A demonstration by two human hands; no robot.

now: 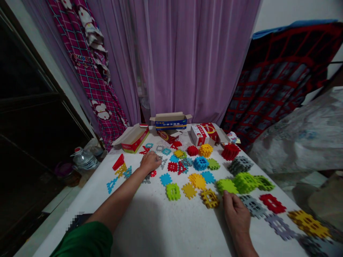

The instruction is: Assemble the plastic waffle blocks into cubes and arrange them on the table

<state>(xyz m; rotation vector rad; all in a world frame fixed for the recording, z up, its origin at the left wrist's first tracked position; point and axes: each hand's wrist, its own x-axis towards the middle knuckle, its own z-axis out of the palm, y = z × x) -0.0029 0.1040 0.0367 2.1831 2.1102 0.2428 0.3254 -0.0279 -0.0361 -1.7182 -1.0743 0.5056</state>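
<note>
My left hand [150, 162] reaches over the loose pieces at the left middle of the table, its fingertips closed at a grey piece [163, 163]; whether it grips that piece is unclear. On the right, my right hand [236, 210] pinches the near edge of a flat lime green piece [227, 186], which lies against a stack of lime green pieces [245, 182]. A dark yellow window piece [209, 198] lies just left of that hand. Between the hands are a lime green window piece [173, 191], a blue piece [165, 179] and a yellow piece [197, 181].
Open boxes stand along the back: a red and green one [135, 139], a blue one [170, 123] and a red and white one [199, 135]. Stacks of grey [239, 165] and red pieces [230, 152] stand at the right. Purple curtains [187, 64] hang behind the white table [160, 228].
</note>
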